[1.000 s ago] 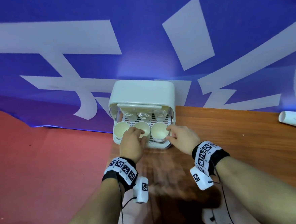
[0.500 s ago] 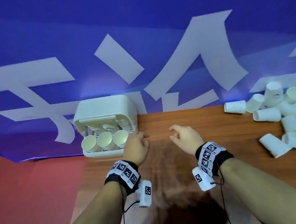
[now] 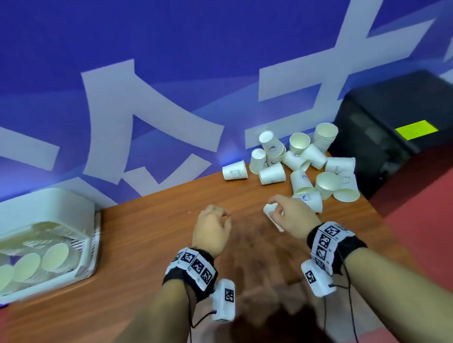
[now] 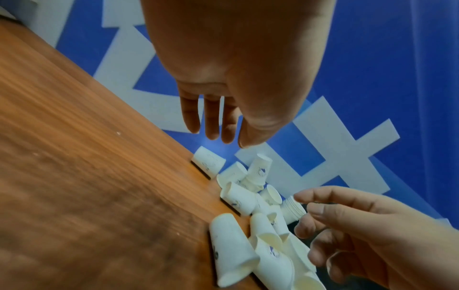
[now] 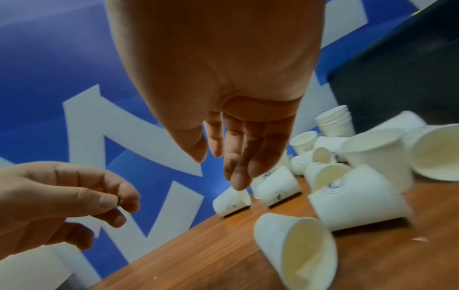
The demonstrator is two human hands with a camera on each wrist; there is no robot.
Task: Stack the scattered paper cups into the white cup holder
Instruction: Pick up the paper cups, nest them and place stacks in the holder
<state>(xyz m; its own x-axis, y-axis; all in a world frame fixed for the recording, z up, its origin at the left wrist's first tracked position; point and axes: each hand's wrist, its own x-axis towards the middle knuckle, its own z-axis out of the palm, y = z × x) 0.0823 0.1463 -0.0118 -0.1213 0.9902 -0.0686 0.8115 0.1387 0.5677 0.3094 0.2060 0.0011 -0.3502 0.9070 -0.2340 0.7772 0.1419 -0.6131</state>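
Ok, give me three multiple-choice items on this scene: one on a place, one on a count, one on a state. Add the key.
1. Where is the white cup holder?
A. on the floor
B. at the table's left end
C. at the table's right end

2. How many cup stacks lie side by side at the holder's front?
A. one
B. three
C. six

3. What is the left hand doing?
A. gripping a cup
B. pressing the holder
C. holding nothing

Key: B, it sits at the left, far from the loose cups; B, three cup mouths show in a row; C, its fingers hang loosely curled with nothing in them.
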